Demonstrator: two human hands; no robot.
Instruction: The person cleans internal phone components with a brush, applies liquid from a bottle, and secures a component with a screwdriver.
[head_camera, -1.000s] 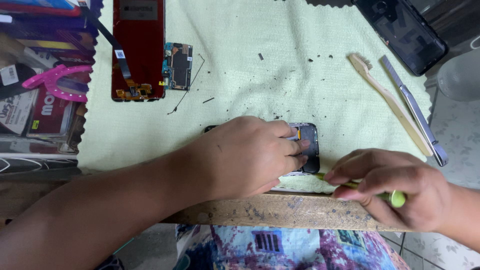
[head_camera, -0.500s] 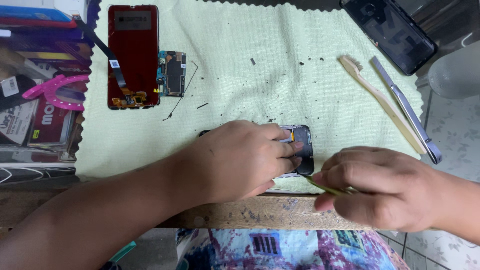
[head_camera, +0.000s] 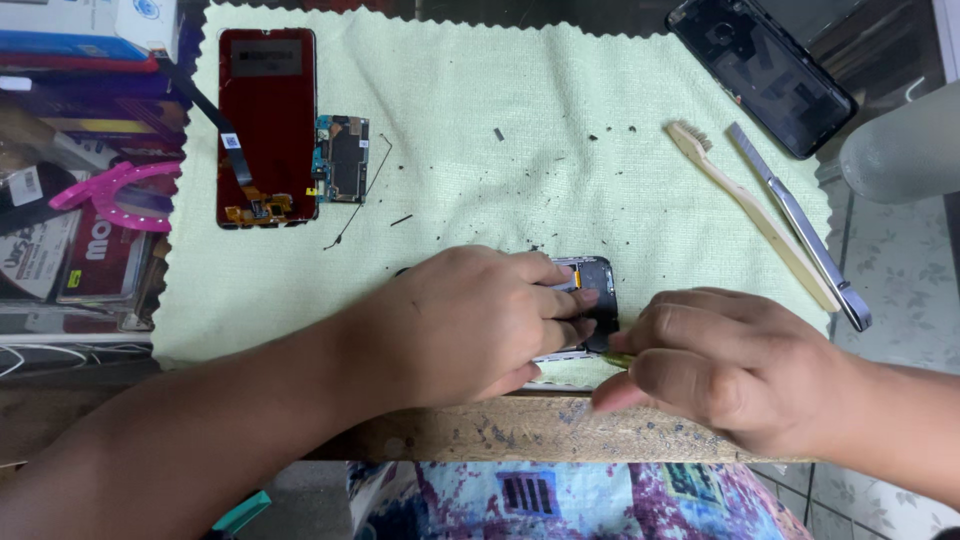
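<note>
Pale green cloth (head_camera: 560, 110) with zigzag edges spreads wide beyond your hands, speckled with dark crumbs, mostly open there. Your left hand (head_camera: 475, 325) lies flat, pinning the dark phone frame (head_camera: 597, 290) under its fingers. Your right hand (head_camera: 725, 370), curled tight on a thin yellow-green tool (head_camera: 617, 359), has shifted slightly inward to the frame's near edge. Wooden bench edge (head_camera: 530, 430) runs just below both hands.

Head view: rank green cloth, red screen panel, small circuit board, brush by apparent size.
1. green cloth, by far the largest.
2. red screen panel.
3. brush: longer than the panel but much thinner, so second and third are unsure.
4. small circuit board, clearly smallest.
</note>
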